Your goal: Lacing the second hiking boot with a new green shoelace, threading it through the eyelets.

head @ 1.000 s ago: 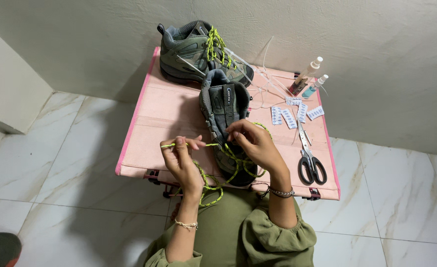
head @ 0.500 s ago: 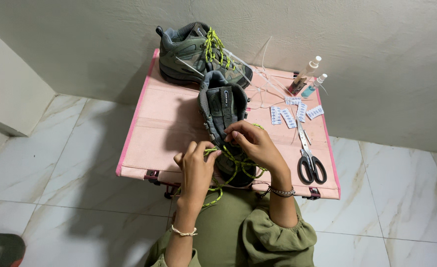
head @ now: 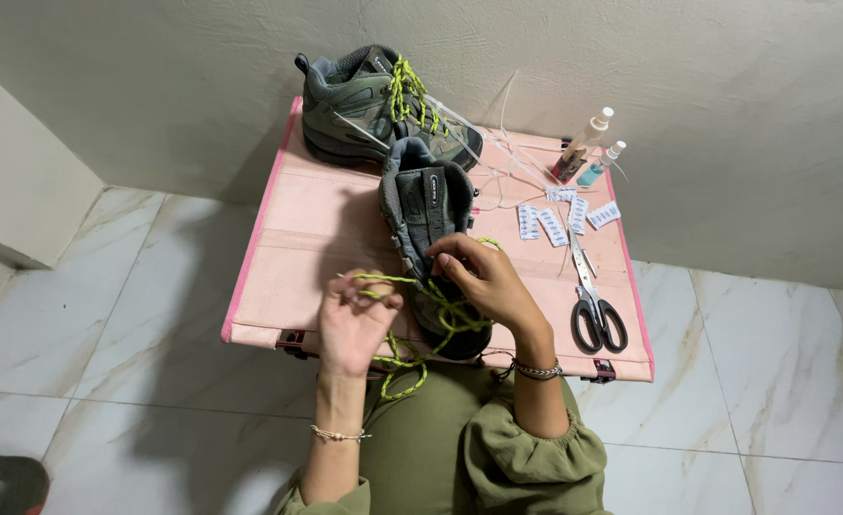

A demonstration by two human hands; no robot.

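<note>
While the left hand (head: 353, 322) grips a yellow-green lace (head: 412, 360) with its fingers closed on it at the near edge of the pink desk (head: 293, 248), the right hand (head: 483, 281) rests on a grey-green shoe (head: 428, 224) and its fingers pinch the lace at the eyelets. This shoe lies in the middle of the desk, with its opening turned away from the person. A second shoe (head: 374, 110), already laced, stands behind it, touching it. Black-handled scissors (head: 595, 300), small white packets (head: 560, 219) and two small bottles (head: 593, 148) lie on the right side.
</note>
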